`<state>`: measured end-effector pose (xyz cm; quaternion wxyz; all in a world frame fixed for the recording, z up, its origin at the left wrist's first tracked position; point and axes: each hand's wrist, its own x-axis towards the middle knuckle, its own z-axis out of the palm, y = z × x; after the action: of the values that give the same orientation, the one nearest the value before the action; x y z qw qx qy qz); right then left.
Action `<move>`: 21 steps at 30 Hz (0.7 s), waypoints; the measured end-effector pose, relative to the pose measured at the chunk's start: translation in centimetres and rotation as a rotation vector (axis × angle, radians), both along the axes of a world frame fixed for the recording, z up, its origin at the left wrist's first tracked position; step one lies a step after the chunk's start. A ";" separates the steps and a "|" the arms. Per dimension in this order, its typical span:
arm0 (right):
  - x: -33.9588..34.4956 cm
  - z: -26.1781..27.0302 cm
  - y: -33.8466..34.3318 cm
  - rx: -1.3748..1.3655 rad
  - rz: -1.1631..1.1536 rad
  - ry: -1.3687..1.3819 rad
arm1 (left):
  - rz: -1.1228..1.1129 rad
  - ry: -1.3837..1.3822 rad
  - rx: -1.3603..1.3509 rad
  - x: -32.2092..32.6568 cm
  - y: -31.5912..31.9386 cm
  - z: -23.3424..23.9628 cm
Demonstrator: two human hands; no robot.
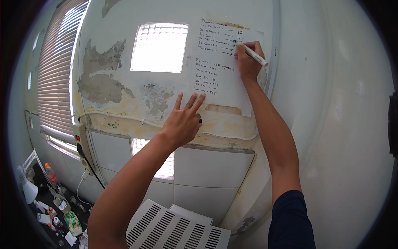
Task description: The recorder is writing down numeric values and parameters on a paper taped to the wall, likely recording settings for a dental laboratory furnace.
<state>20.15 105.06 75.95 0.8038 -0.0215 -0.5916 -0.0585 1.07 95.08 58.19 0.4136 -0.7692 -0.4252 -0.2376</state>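
A large sheet of white paper [224, 81] bearing handwritten lines and arrows hangs on the wall, with brownish tape marks at its top and bottom. Near its upper right, my right hand [250, 60] grips a white marker pen [256, 56], its tip at the paper beside the column of numbers. My left hand [185, 119] holds nothing; its spread fingertips press at the lower left of the sheet, just under the last written line. A dark ring or band shows on one of its fingers.
A white vented metal housing [177, 232] stands below. A power strip [84, 149] with plugs hangs at left, and a white cable [124, 115] runs along the wall. Bottles, a green packet [73, 222] and a lamp [30, 190] crowd a dark worktop at lower left.
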 end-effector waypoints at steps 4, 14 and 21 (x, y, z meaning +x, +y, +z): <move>0.3 0.7 -1.1 -0.024 0.109 0.063 | 0.028 0.025 -0.006 0.2 0.0 0.3; -0.2 1.1 0.2 -0.023 -0.093 -0.028 | 0.015 0.013 -0.003 0.1 0.0 0.0; 0.3 1.4 0.7 0.014 -0.162 -0.030 | 0.008 0.012 0.008 0.4 0.1 0.1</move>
<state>20.41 105.78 77.35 0.7876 -0.0627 -0.5995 -0.1277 1.43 95.18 58.25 0.4203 -0.7672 -0.4247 -0.2331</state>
